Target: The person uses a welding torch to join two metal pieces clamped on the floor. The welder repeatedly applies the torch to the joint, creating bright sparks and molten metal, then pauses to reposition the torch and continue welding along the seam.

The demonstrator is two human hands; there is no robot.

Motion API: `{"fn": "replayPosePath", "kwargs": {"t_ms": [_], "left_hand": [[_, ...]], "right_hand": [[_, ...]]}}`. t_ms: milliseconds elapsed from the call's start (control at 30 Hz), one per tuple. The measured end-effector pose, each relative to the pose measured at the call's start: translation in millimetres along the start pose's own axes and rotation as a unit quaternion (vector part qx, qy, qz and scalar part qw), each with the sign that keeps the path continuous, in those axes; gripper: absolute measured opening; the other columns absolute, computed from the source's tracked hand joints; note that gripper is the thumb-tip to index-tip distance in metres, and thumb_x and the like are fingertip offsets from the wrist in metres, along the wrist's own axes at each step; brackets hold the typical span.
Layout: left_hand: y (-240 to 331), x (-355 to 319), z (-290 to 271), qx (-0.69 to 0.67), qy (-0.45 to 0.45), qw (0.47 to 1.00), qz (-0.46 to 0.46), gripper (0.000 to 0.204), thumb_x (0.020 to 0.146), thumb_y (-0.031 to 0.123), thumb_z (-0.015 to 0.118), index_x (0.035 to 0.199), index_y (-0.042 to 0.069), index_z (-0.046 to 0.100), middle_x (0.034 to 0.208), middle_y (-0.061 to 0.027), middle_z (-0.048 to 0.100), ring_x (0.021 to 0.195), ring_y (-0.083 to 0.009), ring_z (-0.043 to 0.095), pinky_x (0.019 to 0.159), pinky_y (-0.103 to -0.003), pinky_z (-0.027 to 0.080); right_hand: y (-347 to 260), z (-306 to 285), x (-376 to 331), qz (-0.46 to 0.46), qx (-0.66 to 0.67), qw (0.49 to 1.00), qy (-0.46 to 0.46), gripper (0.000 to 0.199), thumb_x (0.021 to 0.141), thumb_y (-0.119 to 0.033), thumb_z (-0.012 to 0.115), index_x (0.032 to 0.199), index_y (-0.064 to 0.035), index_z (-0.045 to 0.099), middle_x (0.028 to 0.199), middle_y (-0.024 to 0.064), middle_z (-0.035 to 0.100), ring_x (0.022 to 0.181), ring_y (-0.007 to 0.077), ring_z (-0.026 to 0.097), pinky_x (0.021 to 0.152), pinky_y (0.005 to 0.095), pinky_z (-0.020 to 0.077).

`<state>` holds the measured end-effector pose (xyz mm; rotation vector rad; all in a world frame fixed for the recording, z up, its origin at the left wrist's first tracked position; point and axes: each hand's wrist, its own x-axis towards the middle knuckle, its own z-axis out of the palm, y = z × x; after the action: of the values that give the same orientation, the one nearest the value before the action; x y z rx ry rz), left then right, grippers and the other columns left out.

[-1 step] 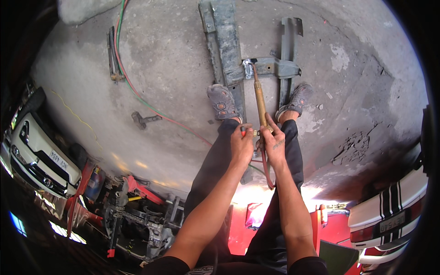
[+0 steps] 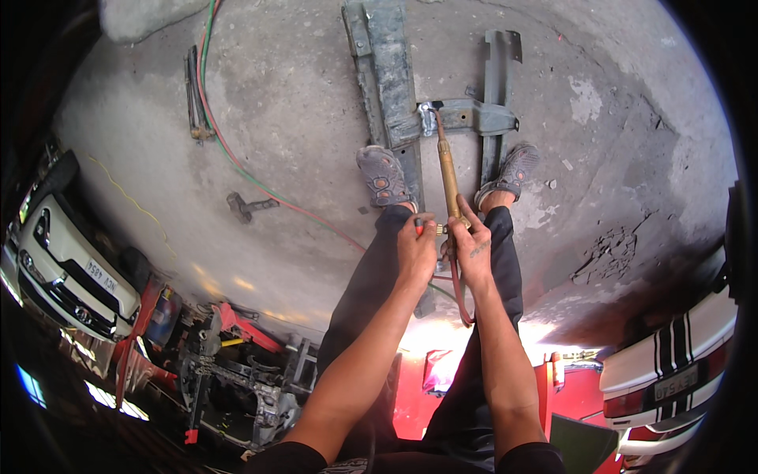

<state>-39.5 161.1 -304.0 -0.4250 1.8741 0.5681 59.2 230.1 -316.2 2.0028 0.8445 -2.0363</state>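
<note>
At mid-frame I see the left hand curled round a mostly hidden red-tipped object, and the right hand, reaching forward, fingers wrapped round the brass torch, its nozzle over the upper-centre metal crossbar, contact unclear.

A hammer lies on concrete, a white car near apparent machine parts.

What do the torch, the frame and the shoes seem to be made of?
Torch: probably brass, from its dull golden colour.
Frame: likely sheet steel, with a worn grey surface and folded edges.
Shoes: perhaps moulded foam or rubber, matte grey with holes.
</note>
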Motion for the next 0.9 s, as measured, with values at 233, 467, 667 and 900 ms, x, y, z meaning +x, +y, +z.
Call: {"fn": "replayPosePath", "kwargs": {"t_ms": [233, 467, 667, 900], "left_hand": [[6, 1, -2, 0.009, -0.015, 1.0, 0.005, 0.021, 0.104, 0.012, 0.059, 0.119, 0.001, 0.069, 0.098, -0.007, 0.071, 0.088, -0.0138, 0.066, 0.074, -0.031, 0.051], [1, 10, 0, -0.001, -0.008, 1.0, 0.019, 0.021, 0.104, 0.012, 0.059, 0.118, 0.001, 0.069, 0.096, -0.0067, 0.07, 0.084, -0.0138, 0.065, 0.073, -0.031, 0.051], [4, 10, 0, 0.004, -0.002, 1.0, 0.006, 0.022, 0.103, 0.012, 0.061, 0.118, 0.0, 0.069, 0.097, -0.0109, 0.071, 0.086, -0.0186, 0.067, 0.076, -0.033, 0.052], [5, 9, 0, -0.015, 0.013, 1.0, 0.003, 0.022, 0.1, 0.012, 0.063, 0.116, -0.002, 0.07, 0.096, -0.018, 0.074, 0.09, -0.026, 0.07, 0.083, -0.038, 0.053]], "right_hand": [[-5, 4, 5, 0.004, 0.032, 0.999, 0.005, 0.059, 0.099, -0.016, 0.063, 0.154, 0.0021, 0.047, 0.072, 0.0017, 0.057, 0.051, 0.0099, 0.052, 0.046, 0.0273, 0.0467], [-6, 4, 9, 0.003, 0.013, 1.0, 0.001, 0.059, 0.099, -0.016, 0.063, 0.153, 0.0024, 0.048, 0.074, 0.0022, 0.058, 0.051, 0.0097, 0.053, 0.046, 0.0275, 0.0477], [-2, 4, 6, -0.005, 0.011, 1.0, 0.008, 0.059, 0.099, -0.016, 0.062, 0.153, 0.003, 0.048, 0.073, 0.0018, 0.058, 0.051, 0.0093, 0.053, 0.045, 0.0269, 0.0466], [-4, 2, -6, 0.028, -0.006, 1.0, 0.004, 0.063, 0.096, -0.022, 0.062, 0.153, 0.0021, 0.049, 0.076, 0.0012, 0.059, 0.068, 0.0074, 0.051, 0.061, 0.0258, 0.0449]]}}
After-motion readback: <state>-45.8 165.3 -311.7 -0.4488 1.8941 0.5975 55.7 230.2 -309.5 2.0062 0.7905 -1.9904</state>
